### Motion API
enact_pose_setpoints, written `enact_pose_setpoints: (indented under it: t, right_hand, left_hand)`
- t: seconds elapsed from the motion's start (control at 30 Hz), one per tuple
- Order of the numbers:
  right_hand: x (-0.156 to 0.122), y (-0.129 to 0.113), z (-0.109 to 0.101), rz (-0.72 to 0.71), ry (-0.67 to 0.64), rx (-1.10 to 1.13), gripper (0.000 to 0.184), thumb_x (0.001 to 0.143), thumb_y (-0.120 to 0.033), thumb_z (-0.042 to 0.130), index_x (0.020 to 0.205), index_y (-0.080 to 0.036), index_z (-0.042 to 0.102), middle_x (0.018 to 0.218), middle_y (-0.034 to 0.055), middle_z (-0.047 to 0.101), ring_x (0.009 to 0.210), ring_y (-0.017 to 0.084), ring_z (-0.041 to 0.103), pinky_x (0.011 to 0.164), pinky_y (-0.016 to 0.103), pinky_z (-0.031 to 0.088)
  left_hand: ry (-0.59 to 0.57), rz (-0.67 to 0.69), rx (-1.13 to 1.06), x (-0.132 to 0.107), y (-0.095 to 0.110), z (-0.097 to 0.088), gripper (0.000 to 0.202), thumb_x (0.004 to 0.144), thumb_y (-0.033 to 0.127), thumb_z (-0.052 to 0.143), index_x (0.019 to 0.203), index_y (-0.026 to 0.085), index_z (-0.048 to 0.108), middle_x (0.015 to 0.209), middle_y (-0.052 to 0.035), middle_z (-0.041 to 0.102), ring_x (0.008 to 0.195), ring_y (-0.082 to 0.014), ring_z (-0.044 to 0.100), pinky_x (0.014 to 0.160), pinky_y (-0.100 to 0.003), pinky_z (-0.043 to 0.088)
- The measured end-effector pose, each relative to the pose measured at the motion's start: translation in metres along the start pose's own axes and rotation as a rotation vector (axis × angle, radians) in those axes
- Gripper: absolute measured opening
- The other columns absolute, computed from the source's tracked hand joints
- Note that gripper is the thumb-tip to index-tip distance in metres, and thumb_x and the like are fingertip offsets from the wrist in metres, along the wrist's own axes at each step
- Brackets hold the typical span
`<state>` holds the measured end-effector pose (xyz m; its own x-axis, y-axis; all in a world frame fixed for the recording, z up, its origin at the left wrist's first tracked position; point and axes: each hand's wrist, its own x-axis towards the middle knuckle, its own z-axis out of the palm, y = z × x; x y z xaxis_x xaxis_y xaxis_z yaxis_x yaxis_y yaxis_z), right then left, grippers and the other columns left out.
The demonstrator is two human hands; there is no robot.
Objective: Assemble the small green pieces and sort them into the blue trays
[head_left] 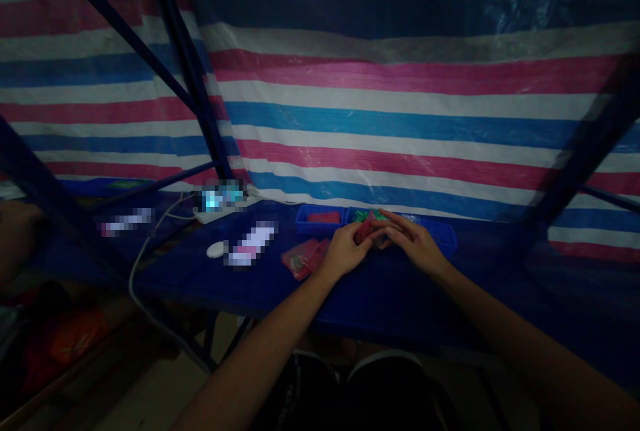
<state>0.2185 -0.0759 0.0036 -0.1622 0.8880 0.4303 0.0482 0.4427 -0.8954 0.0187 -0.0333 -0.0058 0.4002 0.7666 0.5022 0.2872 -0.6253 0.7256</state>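
Observation:
Both my hands meet over the dark blue table (400,297) near its back edge. My left hand (345,249) is closed, its fingers curled round a small red piece (365,229). My right hand (413,241) is closed too, fingers pinching the same red piece from the right. A small stack of red packets (303,259) lies on the table just left of my left hand. Behind my hands stands a blue tray (320,219) with red items in it, and beside it another blue tray (443,234) with green bits (363,215).
A white power strip (220,212) with a cable (137,271) lies at the back left, and a small white round object (217,249) sits near it. Dark blue frame poles (190,64) cross in front of a striped tarp (400,84). Another person's arm (15,231) shows at far left.

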Motion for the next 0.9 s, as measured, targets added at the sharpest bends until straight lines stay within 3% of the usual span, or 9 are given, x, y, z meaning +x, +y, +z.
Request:
enact_pose_setpoints:
  t: [0.07,0.17,0.27,0.37,0.53,0.6,0.7,0.8,0.9]
  right_hand:
    - [0.001,0.002,-0.002,-0.014,0.053,-0.024,0.057,0.09,-0.052,0.068,0.14,-0.026,0.059,0.123,0.0107,0.073,0.098,0.026,0.073,0.079,0.041,0.062]
    - [0.002,0.005,-0.004,-0.047,0.233,-0.17,0.049,0.087,-0.054,0.07,0.126,-0.023,0.068,0.112,0.0106,0.075,0.09,0.025,0.072,0.073,0.038,0.061]
    - [0.001,0.008,-0.006,-0.092,0.342,-0.351,0.048,0.086,-0.054,0.071,0.123,-0.024,0.069,0.114,0.0105,0.073,0.087,0.024,0.07,0.074,0.038,0.06]
    - [0.003,0.014,-0.005,-0.08,0.315,-0.397,0.058,0.083,-0.053,0.075,0.133,-0.025,0.063,0.123,0.0118,0.069,0.089,0.024,0.07,0.072,0.037,0.06]
    - [0.008,0.024,-0.004,0.011,0.265,-0.215,0.067,0.078,-0.051,0.08,0.136,-0.024,0.059,0.128,0.0116,0.068,0.107,0.026,0.068,0.076,0.034,0.059]
    - [0.008,0.024,-0.006,0.064,0.237,-0.11,0.063,0.077,-0.052,0.08,0.129,-0.023,0.062,0.117,0.0099,0.072,0.089,0.021,0.07,0.068,0.031,0.057]
    - [0.007,0.021,-0.008,0.12,0.186,-0.004,0.052,0.078,-0.053,0.08,0.116,-0.019,0.068,0.093,0.0046,0.074,0.059,0.012,0.059,0.056,0.027,0.05]
    - [0.006,0.019,-0.009,0.131,0.211,0.044,0.045,0.075,-0.05,0.083,0.105,-0.018,0.071,0.081,0.0015,0.072,0.056,0.011,0.055,0.056,0.027,0.048]
    - [0.007,0.021,-0.009,0.132,0.243,0.074,0.044,0.074,-0.047,0.085,0.104,-0.018,0.071,0.086,0.0028,0.074,0.059,0.012,0.058,0.057,0.027,0.047]
  left_hand:
    - [0.013,-0.041,-0.059,0.002,-0.007,0.001,0.039,0.094,0.048,0.061,0.111,0.016,0.075,0.086,-0.0038,0.073,0.072,-0.017,0.06,0.069,-0.026,0.046]
    - [0.053,-0.092,-0.175,0.005,-0.016,0.004,0.041,0.094,0.049,0.06,0.113,0.016,0.076,0.089,-0.003,0.074,0.077,-0.0182,0.062,0.072,-0.026,0.048]
    - [0.068,-0.14,-0.302,0.008,-0.02,0.006,0.043,0.092,0.051,0.063,0.108,0.013,0.077,0.092,-0.0044,0.076,0.081,-0.02,0.065,0.075,-0.028,0.05]
    - [0.028,-0.193,-0.46,0.009,-0.019,0.007,0.045,0.09,0.052,0.066,0.107,0.012,0.077,0.096,-0.0063,0.077,0.087,-0.0215,0.068,0.081,-0.03,0.052]
    - [-0.04,-0.252,-0.722,0.009,-0.015,0.011,0.048,0.085,0.05,0.074,0.115,0.013,0.076,0.108,-0.0109,0.077,0.099,-0.0242,0.071,0.092,-0.036,0.054]
    - [-0.045,-0.265,-0.805,0.01,-0.016,0.013,0.048,0.084,0.05,0.075,0.116,0.013,0.075,0.111,-0.0118,0.076,0.102,-0.025,0.071,0.094,-0.038,0.055]
    - [-0.062,-0.288,-0.899,0.011,-0.018,0.015,0.05,0.085,0.052,0.074,0.118,0.013,0.074,0.11,-0.0132,0.076,0.098,-0.0258,0.072,0.091,-0.04,0.057]
    - [-0.085,-0.284,-0.888,0.012,-0.015,0.013,0.055,0.088,0.056,0.069,0.118,0.01,0.073,0.109,-0.0156,0.075,0.095,-0.0261,0.072,0.086,-0.04,0.059]
    - [-0.034,-0.19,-0.742,0.01,-0.008,0.007,0.063,0.089,0.051,0.071,0.141,0.016,0.06,0.12,-0.0131,0.073,0.103,-0.0255,0.071,0.093,-0.039,0.057]
